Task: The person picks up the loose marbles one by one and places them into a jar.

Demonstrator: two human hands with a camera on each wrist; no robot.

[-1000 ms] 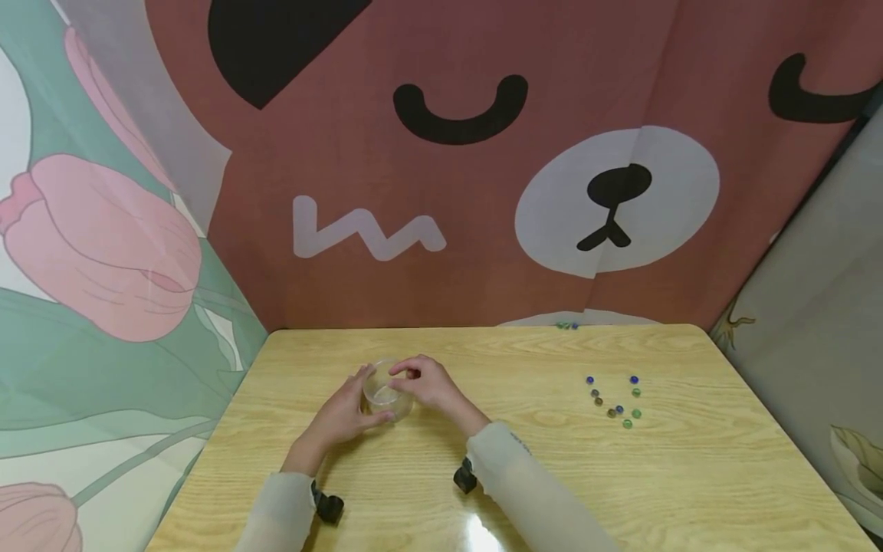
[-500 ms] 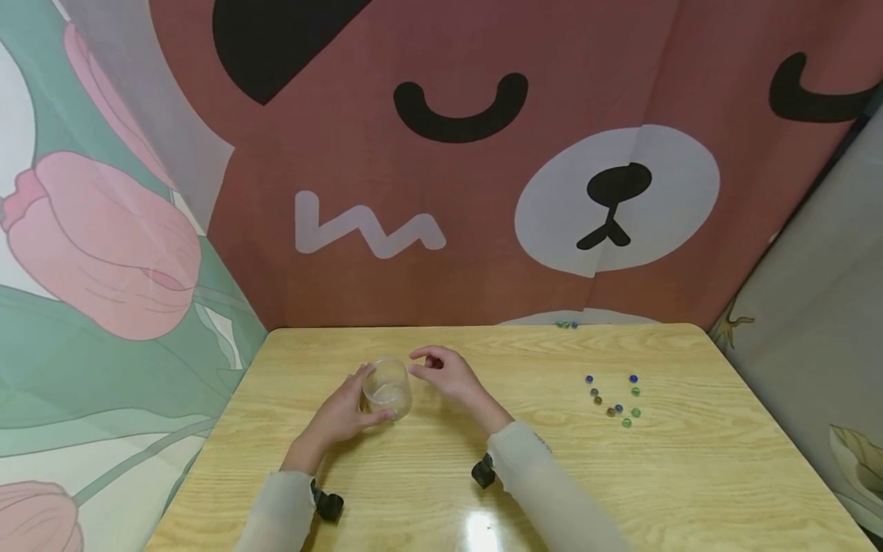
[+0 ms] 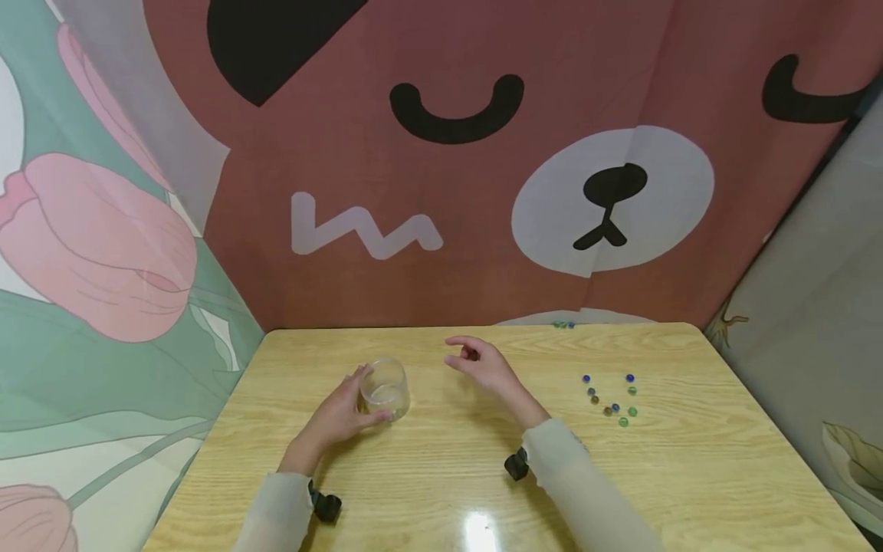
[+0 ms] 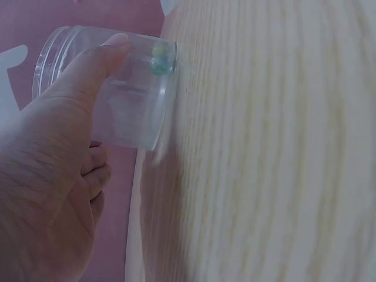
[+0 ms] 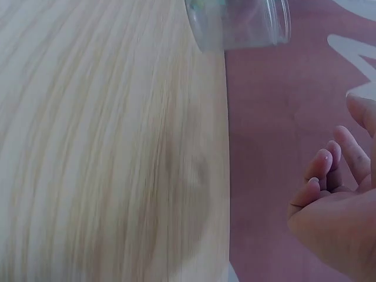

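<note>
Main risk is rolling: nine loose marbles (image 3: 615, 407) sit in a rough U on the counter (image 3: 441, 491), at 4 o'clock from the right hand (image 3: 486, 366), with nothing round them, so a bump or a low swing of the right sleeve (image 3: 586, 491) could scatter the lot. Worse, three marbles (image 3: 563, 325) are right at the far edge, 2 o'clock from that hand; a nudge might send them down by the curtain (image 3: 372, 299), can't tell if there's a gap. Left hand (image 3: 343, 410) grips the clear cup (image 3: 388, 391) from its 8 o'clock side, thumb and fingers round the wall; it looks slick, so a slack hold or knocked rim could tip it and spill the greenish marbles (image 4: 160, 66) at the bottom, seemingly two. Cup is at 10 o'clock on the counter, looks upright; can't be sure the base is flat down. Right fingers are free, loosely bent, index and thumb apart, nothing seen in them; hand is at 3 o'clock from the cup, well apart. Edges: far one runs just past the cup at 12, curtain behind, so little room there; left edge at 9 is nearer than right. Most room is at 6, between the forearms, minding the black wrist camera (image 3: 516, 464) under the right arm.
</note>
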